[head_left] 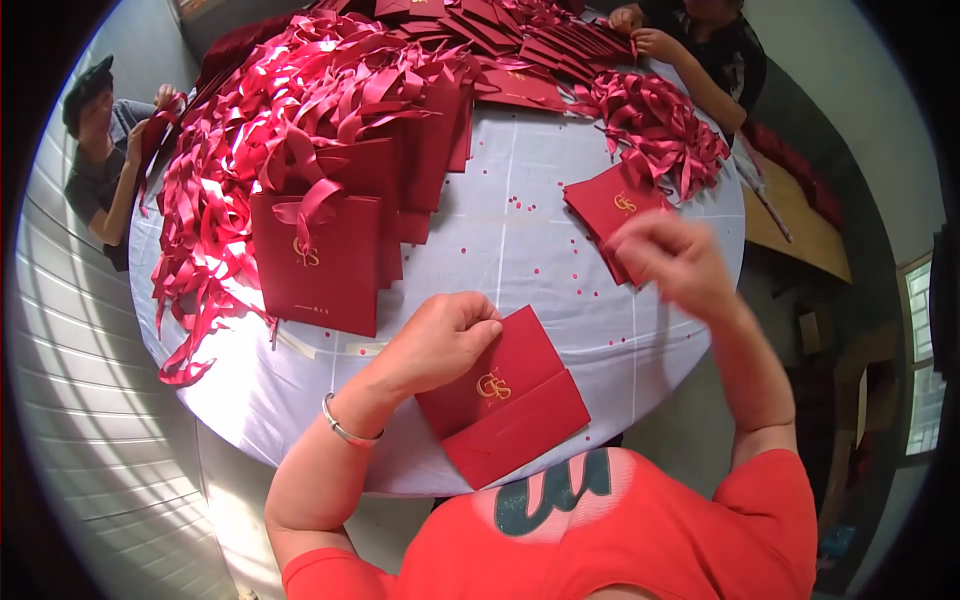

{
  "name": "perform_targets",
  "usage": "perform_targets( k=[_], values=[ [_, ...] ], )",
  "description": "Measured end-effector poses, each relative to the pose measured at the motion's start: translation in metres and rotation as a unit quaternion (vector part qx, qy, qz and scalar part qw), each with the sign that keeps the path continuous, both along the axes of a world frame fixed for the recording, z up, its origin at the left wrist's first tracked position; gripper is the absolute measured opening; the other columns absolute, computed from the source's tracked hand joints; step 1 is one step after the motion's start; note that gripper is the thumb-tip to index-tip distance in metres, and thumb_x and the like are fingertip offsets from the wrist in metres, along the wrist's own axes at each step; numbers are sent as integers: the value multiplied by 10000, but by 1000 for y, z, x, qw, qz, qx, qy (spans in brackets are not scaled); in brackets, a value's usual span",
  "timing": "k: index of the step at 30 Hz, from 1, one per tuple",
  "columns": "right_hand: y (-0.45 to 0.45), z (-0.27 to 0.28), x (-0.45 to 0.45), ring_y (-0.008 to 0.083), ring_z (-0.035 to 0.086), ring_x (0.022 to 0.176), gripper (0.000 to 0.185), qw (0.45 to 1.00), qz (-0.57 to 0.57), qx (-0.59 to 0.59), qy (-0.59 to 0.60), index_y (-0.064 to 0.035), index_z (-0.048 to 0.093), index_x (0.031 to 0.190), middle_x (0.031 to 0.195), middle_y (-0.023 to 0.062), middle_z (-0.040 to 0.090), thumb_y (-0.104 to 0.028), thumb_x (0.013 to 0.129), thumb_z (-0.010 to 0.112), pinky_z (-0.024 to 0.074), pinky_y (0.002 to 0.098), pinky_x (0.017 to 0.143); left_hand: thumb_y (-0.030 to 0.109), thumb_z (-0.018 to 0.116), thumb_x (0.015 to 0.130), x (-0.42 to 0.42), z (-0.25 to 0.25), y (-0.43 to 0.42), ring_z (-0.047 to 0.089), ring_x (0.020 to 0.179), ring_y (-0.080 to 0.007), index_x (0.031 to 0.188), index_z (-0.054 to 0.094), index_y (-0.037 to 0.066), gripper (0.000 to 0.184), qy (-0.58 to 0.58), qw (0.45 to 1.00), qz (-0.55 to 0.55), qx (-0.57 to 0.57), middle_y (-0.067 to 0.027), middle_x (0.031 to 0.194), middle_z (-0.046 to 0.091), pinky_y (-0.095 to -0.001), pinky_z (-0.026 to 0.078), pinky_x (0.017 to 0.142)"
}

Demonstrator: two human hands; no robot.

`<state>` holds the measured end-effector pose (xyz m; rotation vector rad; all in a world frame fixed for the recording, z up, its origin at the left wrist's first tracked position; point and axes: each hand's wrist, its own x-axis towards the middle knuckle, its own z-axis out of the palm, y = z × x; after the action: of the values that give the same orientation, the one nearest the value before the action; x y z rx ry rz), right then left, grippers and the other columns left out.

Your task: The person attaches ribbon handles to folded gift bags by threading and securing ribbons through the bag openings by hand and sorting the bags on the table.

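Observation:
A red paper gift bag (515, 415) with gold lettering lies flat on the table in front of me, its lower part folded across. My left hand (450, 340) is closed, thumb and fingers pinching the bag near its upper left edge. Raised to the right, my right hand (680, 262) is blurred by motion. Its fingers look curled together; whatever they hold, if anything, cannot be made out. Behind that hand lies a small stack of flat red bags (618, 205), beside a heap of red ribbons (660, 125).
Finished-looking bags with ribbon handles (320, 265) stand in a large row at left. More flat bags (520, 88) lie at the back. Small red dots are scattered over the white-covered round table (500, 240). Other people (100, 160) work at the far left and far right.

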<state>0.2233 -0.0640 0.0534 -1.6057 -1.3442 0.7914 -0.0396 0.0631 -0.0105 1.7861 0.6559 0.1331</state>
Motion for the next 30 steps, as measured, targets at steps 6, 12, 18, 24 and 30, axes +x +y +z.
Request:
perform_targets(
  k=[6,12,18,24,30],
  values=[
    [-12,-45,-46,136,661,700,63,993,97,23,-68,-9,732,905,795,83,704,-38,850,738,511,272,612,120,561,999,-1,1,5,576,823,-45,1054,653,-16,173,12,994,-14,-105,21,886,657,-233,491,750],
    [-3,-56,-59,154,664,707,133,979,115,149,-76,16,711,936,792,88,685,52,810,739,511,261,603,143,563,1018,-2,1,7,573,850,-33,1086,654,-12,192,-4,985,-29,-173,33,927,658,-210,483,766],
    [-3,-54,-68,197,648,652,154,968,109,175,-140,-24,692,917,789,85,653,-16,788,775,503,294,553,136,565,1020,-2,2,7,573,863,-30,1093,655,-11,188,-10,977,-26,-211,30,943,662,-207,482,776],
    [1,-56,-72,238,634,632,145,938,122,223,-237,-46,658,844,748,77,623,-50,768,781,500,333,519,126,551,979,-1,-2,2,573,807,-59,1039,672,-35,210,-41,980,-8,-196,-6,863,675,-250,496,739],
    [1,-48,-79,250,609,595,180,921,119,185,-320,-46,564,747,686,80,552,-77,787,737,501,352,502,98,558,980,0,-3,-1,578,801,-55,1034,669,-39,185,-34,992,-5,-125,-13,856,679,-247,499,716]
  ],
)
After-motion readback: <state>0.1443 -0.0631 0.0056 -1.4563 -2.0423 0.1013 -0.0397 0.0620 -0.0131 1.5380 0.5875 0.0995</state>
